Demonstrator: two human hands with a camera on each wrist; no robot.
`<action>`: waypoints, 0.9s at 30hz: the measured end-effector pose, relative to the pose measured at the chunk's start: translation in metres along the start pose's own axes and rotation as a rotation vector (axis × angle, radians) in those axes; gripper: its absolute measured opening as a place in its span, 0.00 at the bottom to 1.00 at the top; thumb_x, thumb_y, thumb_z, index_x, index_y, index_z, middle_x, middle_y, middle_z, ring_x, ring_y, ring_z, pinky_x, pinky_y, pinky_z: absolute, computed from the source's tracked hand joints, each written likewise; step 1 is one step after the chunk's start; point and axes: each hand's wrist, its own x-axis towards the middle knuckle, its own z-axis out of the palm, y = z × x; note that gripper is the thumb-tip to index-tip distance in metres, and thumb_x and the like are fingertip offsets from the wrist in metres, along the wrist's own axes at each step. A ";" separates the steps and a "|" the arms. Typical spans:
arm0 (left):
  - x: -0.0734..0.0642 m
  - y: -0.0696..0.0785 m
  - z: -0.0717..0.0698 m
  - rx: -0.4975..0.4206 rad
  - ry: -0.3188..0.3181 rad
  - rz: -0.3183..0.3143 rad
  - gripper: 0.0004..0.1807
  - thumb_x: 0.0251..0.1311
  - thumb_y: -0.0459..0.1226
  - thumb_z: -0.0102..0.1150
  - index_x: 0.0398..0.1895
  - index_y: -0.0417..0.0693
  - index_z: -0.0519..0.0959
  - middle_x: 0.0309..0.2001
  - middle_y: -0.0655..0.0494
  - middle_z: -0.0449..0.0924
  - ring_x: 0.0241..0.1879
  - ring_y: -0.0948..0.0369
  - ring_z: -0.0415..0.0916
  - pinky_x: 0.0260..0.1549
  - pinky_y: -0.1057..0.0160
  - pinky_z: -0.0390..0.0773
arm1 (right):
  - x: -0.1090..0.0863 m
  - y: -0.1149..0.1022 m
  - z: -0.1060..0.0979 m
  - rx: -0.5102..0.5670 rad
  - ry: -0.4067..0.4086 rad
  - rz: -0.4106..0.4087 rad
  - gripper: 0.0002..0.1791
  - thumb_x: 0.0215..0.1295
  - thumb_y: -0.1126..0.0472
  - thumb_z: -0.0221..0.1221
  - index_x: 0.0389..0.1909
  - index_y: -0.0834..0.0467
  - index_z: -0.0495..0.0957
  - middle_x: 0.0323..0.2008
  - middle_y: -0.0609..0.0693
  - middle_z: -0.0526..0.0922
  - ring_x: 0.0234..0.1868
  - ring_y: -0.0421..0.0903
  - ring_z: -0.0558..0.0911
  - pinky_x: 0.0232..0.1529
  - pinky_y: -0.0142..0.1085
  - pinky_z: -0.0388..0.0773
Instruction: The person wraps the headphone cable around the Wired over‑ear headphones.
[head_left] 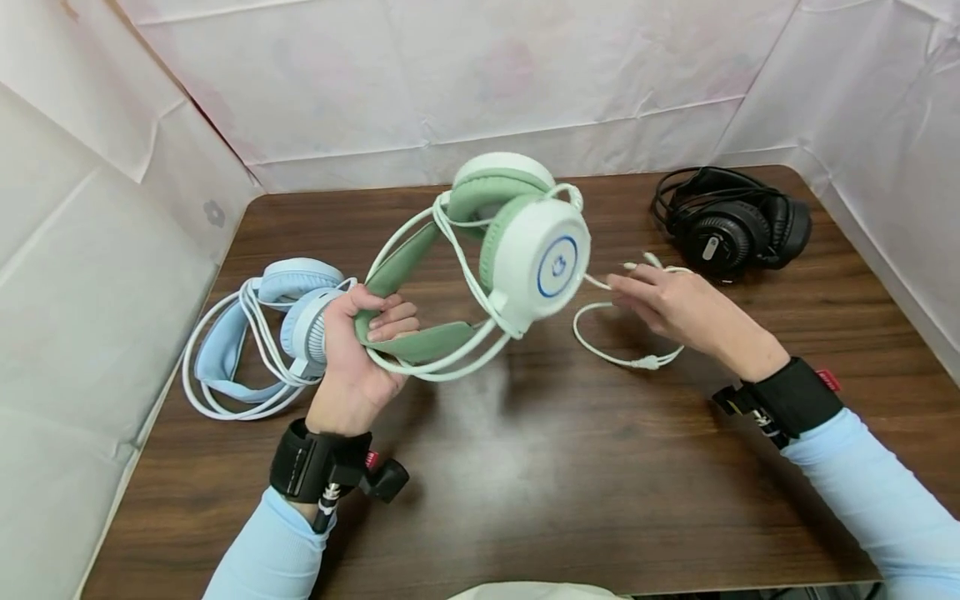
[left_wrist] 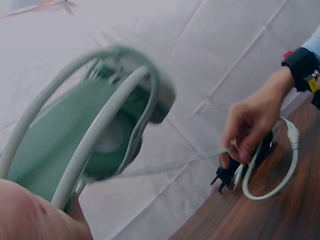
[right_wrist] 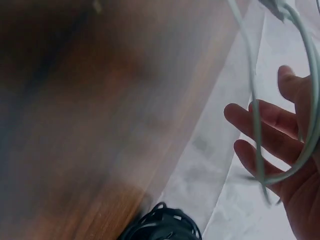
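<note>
My left hand [head_left: 365, 342] grips the green padded headband of a white-and-green pair of headphones [head_left: 542, 258], raised above the table with the ear cups turned to the right. In the left wrist view, the headband [left_wrist: 55, 132] fills the left side, and part of the left hand [left_wrist: 35, 215] shows below it. My right hand [head_left: 678, 310] holds the headphones' thin white cable [head_left: 600, 357] at its fingertips. The cable hangs in a loop with a small splitter [head_left: 648, 362]. In the right wrist view, the cable [right_wrist: 256, 120] crosses in front of the right fingers [right_wrist: 270, 135].
Light blue headphones [head_left: 300, 317] with a white cable wound around them lie on the left of the brown table [head_left: 480, 500]. Black headphones [head_left: 727, 229] rest at the back right, beyond my right hand. White sheeting [head_left: 480, 83] walls in the back and both sides.
</note>
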 end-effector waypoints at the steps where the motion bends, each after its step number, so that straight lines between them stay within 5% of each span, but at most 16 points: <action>1: 0.000 0.000 0.000 -0.019 0.028 0.031 0.09 0.47 0.27 0.39 0.19 0.50 0.57 0.17 0.62 0.51 0.12 0.68 0.50 0.13 0.71 0.63 | 0.000 -0.003 0.001 -0.006 -0.002 -0.015 0.24 0.53 0.71 0.63 0.54 0.60 0.76 0.38 0.54 0.78 0.25 0.47 0.78 0.24 0.42 0.75; 7: 0.000 0.001 0.004 -0.057 0.168 0.160 0.09 0.42 0.26 0.44 0.18 0.48 0.58 0.15 0.61 0.53 0.11 0.67 0.53 0.11 0.72 0.63 | 0.005 -0.028 -0.003 -0.064 -0.026 -0.098 0.15 0.66 0.64 0.49 0.51 0.59 0.75 0.39 0.54 0.76 0.27 0.50 0.77 0.27 0.44 0.75; 11: 0.000 -0.001 0.007 -0.041 0.238 0.275 0.09 0.40 0.25 0.45 0.21 0.47 0.59 0.15 0.61 0.54 0.10 0.67 0.54 0.09 0.70 0.64 | 0.015 -0.047 -0.005 -0.110 -0.041 -0.160 0.18 0.72 0.61 0.37 0.49 0.59 0.75 0.34 0.51 0.73 0.24 0.47 0.71 0.24 0.41 0.72; 18: 0.004 -0.004 0.012 -0.022 0.337 0.404 0.11 0.42 0.25 0.44 0.18 0.49 0.57 0.14 0.61 0.53 0.08 0.66 0.54 0.09 0.70 0.62 | 0.030 -0.073 -0.009 -0.156 0.008 -0.265 0.16 0.67 0.70 0.37 0.44 0.63 0.74 0.34 0.51 0.75 0.27 0.47 0.74 0.29 0.40 0.74; 27: 0.006 0.004 0.009 -0.011 0.395 0.509 0.14 0.37 0.24 0.47 0.15 0.50 0.57 0.13 0.62 0.49 0.08 0.66 0.51 0.09 0.71 0.57 | 0.037 -0.089 -0.020 -0.130 0.044 -0.331 0.11 0.68 0.69 0.41 0.42 0.63 0.72 0.33 0.50 0.73 0.32 0.49 0.77 0.35 0.42 0.77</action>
